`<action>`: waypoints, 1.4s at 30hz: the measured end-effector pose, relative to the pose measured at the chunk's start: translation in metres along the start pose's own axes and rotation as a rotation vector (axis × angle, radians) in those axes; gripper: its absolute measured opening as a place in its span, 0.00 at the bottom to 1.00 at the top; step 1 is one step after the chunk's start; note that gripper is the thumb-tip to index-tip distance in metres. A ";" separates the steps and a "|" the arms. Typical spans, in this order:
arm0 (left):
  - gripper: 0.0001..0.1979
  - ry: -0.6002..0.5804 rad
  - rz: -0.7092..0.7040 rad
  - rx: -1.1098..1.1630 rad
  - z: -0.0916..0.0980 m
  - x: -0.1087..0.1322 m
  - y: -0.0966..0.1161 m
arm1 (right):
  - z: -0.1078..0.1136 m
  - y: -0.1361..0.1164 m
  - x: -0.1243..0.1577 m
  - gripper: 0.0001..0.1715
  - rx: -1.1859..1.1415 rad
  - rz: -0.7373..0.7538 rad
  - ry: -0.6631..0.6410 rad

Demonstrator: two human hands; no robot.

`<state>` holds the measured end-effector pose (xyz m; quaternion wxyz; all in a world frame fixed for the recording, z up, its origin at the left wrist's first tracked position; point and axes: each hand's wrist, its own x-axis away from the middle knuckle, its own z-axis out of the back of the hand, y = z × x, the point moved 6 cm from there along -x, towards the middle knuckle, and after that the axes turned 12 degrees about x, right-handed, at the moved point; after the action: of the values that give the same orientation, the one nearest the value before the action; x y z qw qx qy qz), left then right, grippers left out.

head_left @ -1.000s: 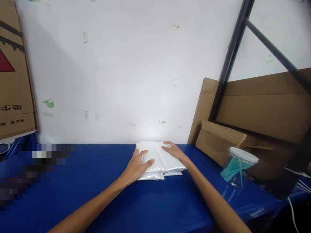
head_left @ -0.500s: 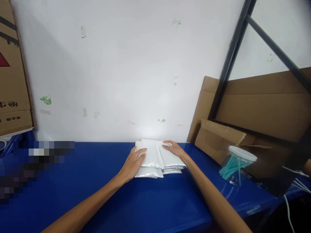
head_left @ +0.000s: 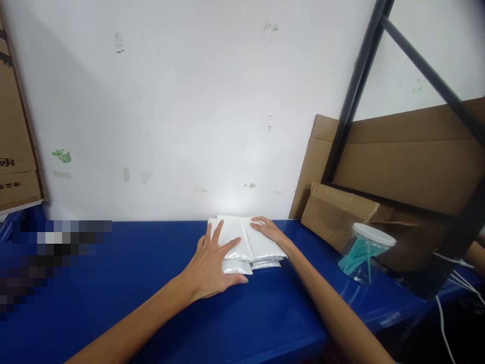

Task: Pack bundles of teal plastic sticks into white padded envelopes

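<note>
A stack of white padded mailers point(head_left: 230, 240) with shiny plastic edges lies on the blue tabletop point(head_left: 151, 253) near the wall. The packets form two side-by-side piles, slightly uneven at the front. My left hand point(head_left: 212, 260) is open at the stack's left front corner. Its fingers are spread over the top packet, and its thumb reaches along the front edge. On the right, my right hand point(head_left: 271, 232) rests with fingers stretched out on the upper packet, its palm by the right side. Neither hand is closed around a packet.
A clear jar point(head_left: 366, 253) with a white lid and turquoise sticks stands to the right. Behind it are a folded cardboard piece point(head_left: 333, 210) and a dark metal frame point(head_left: 356, 91). A printed carton point(head_left: 18, 131) is at far left. White cables point(head_left: 441, 323) hang at right.
My left hand has come nearer and spread its fingers, its thumb moving from the packet's top to the front edge. My right hand stays on the stack. The view has shifted slightly.
</note>
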<state>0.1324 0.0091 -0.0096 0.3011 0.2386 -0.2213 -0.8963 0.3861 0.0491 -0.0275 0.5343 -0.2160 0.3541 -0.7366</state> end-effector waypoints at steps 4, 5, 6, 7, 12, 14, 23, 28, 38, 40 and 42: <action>0.50 -0.050 0.113 0.049 -0.004 -0.001 -0.010 | 0.000 0.000 0.000 0.28 -0.020 -0.001 -0.006; 0.50 -0.062 0.127 0.074 -0.005 -0.001 -0.013 | 0.000 0.001 0.000 0.28 -0.025 0.000 -0.007; 0.49 -0.071 0.131 0.094 -0.006 -0.001 -0.014 | 0.000 0.001 0.000 0.28 -0.029 0.000 -0.006; 0.48 -0.077 0.132 0.107 -0.006 -0.001 -0.015 | 0.000 0.001 -0.001 0.28 -0.032 0.000 -0.006; 0.46 -0.094 0.146 0.143 -0.006 -0.001 -0.018 | 0.003 0.000 0.001 0.26 -0.049 -0.016 0.010; 0.45 -0.096 0.157 0.156 -0.007 0.000 -0.018 | 0.003 0.000 0.002 0.25 -0.062 -0.031 0.010; 0.47 -0.073 0.139 0.069 -0.008 0.003 -0.019 | -0.002 0.002 0.000 0.23 -0.202 -0.113 0.004; 0.44 -0.046 0.134 0.061 -0.010 0.000 -0.022 | -0.013 0.003 -0.001 0.27 -0.320 -0.149 0.004; 0.45 -0.048 0.125 0.065 -0.008 -0.002 -0.026 | -0.020 0.002 -0.001 0.28 -0.403 -0.142 0.005; 0.45 -0.041 0.135 0.060 -0.009 -0.002 -0.026 | -0.019 0.001 0.000 0.27 -0.400 -0.138 0.006; 0.45 -0.036 0.151 0.055 -0.010 -0.003 -0.026 | -0.018 0.000 0.001 0.26 -0.396 -0.138 0.009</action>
<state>0.1283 0.0271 -0.0305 0.3570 0.2135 -0.2684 -0.8689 0.3730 0.0536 -0.0391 0.4279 -0.3374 0.4786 -0.6884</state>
